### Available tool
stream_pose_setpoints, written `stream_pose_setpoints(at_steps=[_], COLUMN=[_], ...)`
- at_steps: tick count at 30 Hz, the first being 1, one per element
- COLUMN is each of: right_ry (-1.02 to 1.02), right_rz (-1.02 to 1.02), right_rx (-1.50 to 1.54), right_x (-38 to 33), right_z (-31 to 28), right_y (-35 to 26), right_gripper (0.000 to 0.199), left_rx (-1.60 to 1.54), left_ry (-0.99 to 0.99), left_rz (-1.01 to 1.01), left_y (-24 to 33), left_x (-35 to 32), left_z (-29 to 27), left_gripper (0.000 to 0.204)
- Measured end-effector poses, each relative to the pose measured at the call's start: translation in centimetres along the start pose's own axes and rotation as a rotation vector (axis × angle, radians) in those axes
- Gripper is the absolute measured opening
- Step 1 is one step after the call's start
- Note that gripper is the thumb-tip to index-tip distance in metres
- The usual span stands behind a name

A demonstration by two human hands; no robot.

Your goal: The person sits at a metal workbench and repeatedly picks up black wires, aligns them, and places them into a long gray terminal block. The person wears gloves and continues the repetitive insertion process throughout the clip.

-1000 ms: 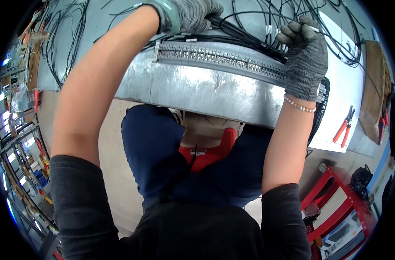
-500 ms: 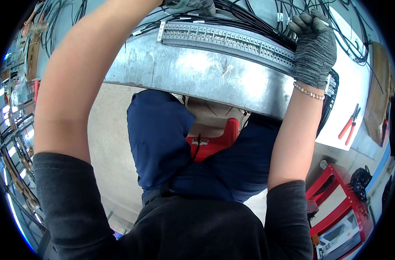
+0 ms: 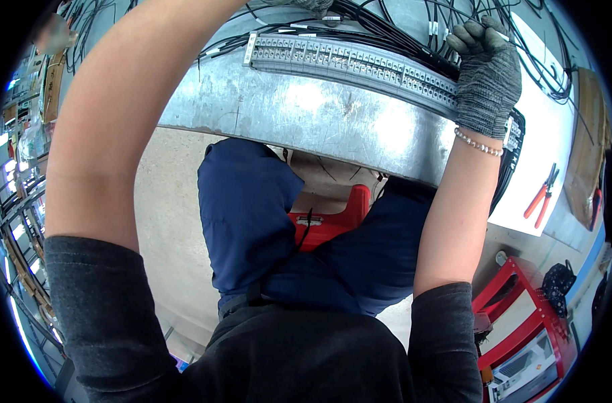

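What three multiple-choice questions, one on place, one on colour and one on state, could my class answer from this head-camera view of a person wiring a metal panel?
1. Where do the red-handled pliers lie?
A. on the white sheet at the right
B. on the red plastic stool
C. in the left hand

2. What colour is the knitted glove on the right hand?
A. orange
B. grey
C. white

3. How is the right hand?
A. flat and open on the floor
B. closed around a thin white-tipped wire
C. resting on the knee

Answers:
1 A, the pliers rest on the white sheet beside the grey metal panel.
2 B, the glove is speckled grey above a bead bracelet.
3 B, its fingers curl around a thin wire above the long grey terminal strip.
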State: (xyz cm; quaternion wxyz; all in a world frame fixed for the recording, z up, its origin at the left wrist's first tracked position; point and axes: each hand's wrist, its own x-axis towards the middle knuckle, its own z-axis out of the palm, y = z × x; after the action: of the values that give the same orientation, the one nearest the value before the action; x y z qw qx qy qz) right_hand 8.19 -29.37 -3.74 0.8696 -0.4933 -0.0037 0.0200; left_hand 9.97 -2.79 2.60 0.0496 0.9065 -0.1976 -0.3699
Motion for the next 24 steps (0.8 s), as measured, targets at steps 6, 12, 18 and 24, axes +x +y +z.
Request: stream_pose_setpoints(at_steps=[6, 12, 18, 24], right_ry=[-0.039, -0.003, -0.034, -0.24], right_rz=[-0.001, -0.01, -0.015, -0.236], right_rx=[0.047, -0.033, -0.137, -0.441], right_x=[-0.1, -0.5, -0.6, -3.5], right_z=[-0.2, 0.9, 0.7, 5.5], right_y=[-0.2, -0.2, -0.2, -1.4], right_gripper=[0.023, 0.022, 0.018, 0.017], left_rx=[0.011, 0.053, 0.002, -0.409], left_ry=[-0.007, 0.066, 0.209, 0.027], left_rz=[0.001, -0.055, -0.099, -0.099], left_y=[0.3, 1.8, 2.2, 0.1], left_x=[-0.2, -1.6, -2.2, -1.8], left_z=[-0.4, -0.4, 0.4, 0.4], left_gripper=[0.035, 0.032, 0.029, 0.023])
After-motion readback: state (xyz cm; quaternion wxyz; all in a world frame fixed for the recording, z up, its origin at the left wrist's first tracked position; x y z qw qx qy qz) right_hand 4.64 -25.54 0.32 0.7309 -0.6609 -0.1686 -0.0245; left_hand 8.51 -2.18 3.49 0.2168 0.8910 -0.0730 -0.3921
